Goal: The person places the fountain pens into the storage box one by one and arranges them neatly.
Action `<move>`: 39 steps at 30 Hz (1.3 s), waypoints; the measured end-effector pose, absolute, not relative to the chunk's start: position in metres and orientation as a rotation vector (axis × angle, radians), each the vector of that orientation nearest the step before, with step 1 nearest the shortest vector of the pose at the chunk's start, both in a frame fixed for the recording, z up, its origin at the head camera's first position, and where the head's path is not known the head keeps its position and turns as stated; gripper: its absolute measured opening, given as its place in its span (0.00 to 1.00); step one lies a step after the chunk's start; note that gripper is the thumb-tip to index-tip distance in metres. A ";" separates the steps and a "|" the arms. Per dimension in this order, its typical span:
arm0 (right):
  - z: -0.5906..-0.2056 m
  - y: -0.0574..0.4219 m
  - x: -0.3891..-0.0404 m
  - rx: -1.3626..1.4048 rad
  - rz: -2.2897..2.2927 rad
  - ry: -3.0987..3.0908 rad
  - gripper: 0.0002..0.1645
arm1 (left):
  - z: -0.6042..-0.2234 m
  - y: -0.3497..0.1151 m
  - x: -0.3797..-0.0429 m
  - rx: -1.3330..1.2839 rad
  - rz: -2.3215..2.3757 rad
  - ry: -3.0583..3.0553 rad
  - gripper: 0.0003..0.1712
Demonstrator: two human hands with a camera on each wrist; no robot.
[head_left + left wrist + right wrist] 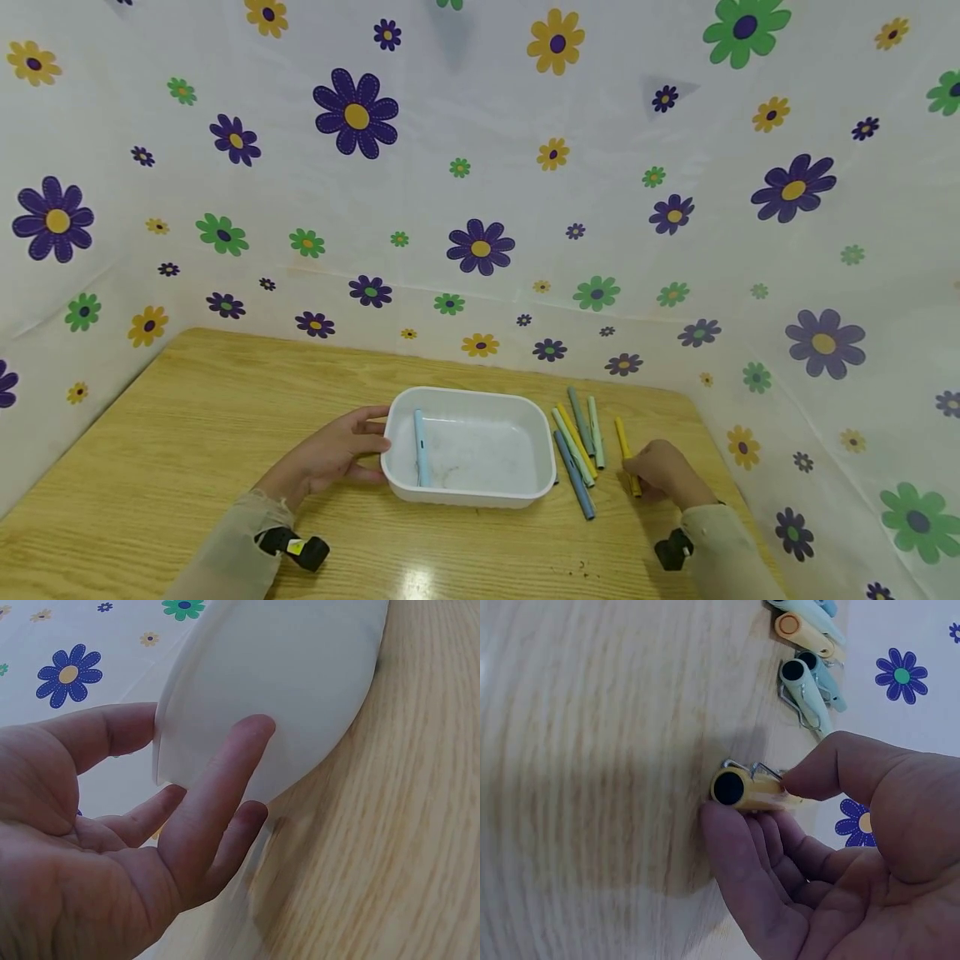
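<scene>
Head: L grip (330,450), fingers fairly straight, touches white tub (480,498) w/ blue pen (422,450) inside; R grip (663,468) pinches yellow pen (623,437) R of loose pens (573,475) on bench (247,400). L wrist: fingertips (259,726) on tub's outer wall. R wrist: yellow pen btwn thumb (832,769) + fingers.

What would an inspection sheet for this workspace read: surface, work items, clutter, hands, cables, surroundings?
Surface: wood-grain table, glare at the near side.
Work items: white tray with one light-blue pen inside; several loose pens in green, blue and yellow right of it; a separate yellow pen.
Clutter: small dark specks on the tabletop.
Hands: left hand touches the tray's side; right hand pinches the separate yellow pen.
Cables: nothing seen.
Surroundings: white flower-print sheeting behind and beside the table.
</scene>
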State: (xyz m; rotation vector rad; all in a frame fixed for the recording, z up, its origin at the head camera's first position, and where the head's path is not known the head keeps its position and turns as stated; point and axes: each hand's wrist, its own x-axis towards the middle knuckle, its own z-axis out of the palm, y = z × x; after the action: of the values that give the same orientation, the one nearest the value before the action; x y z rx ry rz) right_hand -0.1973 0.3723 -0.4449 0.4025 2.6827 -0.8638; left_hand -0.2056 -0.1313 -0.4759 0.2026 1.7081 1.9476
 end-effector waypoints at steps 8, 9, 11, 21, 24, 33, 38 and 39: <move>-0.447 0.373 -0.194 0.331 -0.742 2.757 0.24 | -0.475 -0.131 -0.205 0.192 1.949 1.715 0.41; -0.446 0.371 -0.193 0.319 -0.728 2.767 0.25 | -0.475 -0.131 -0.205 0.194 1.949 1.716 0.40; -0.444 0.368 -0.191 0.306 -0.692 2.779 0.25 | -0.475 -0.131 -0.204 0.197 1.950 1.713 0.40; -0.435 0.368 -0.195 0.339 -0.725 2.717 0.13 | -0.476 -0.131 -0.205 0.208 1.945 1.717 0.40; -0.440 0.374 -0.195 0.361 -0.769 2.681 0.21 | -0.477 -0.130 -0.206 0.208 1.947 1.713 0.41; -0.447 0.373 -0.191 0.369 -0.786 2.692 0.24 | -0.477 -0.131 -0.206 0.195 1.956 1.715 0.40; -0.445 0.371 -0.190 0.346 -0.785 2.718 0.17 | -0.476 -0.131 -0.206 0.191 1.954 1.720 0.40; -0.445 0.372 -0.190 0.339 -0.796 2.719 0.17 | -0.476 -0.131 -0.206 0.191 1.952 1.721 0.40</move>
State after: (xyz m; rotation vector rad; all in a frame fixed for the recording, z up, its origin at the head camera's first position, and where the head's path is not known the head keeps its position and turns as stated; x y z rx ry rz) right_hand -0.1901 0.3718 -0.4454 0.3391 2.7190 -0.7956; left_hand -0.2055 -0.1305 -0.4760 0.1909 1.7210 1.9524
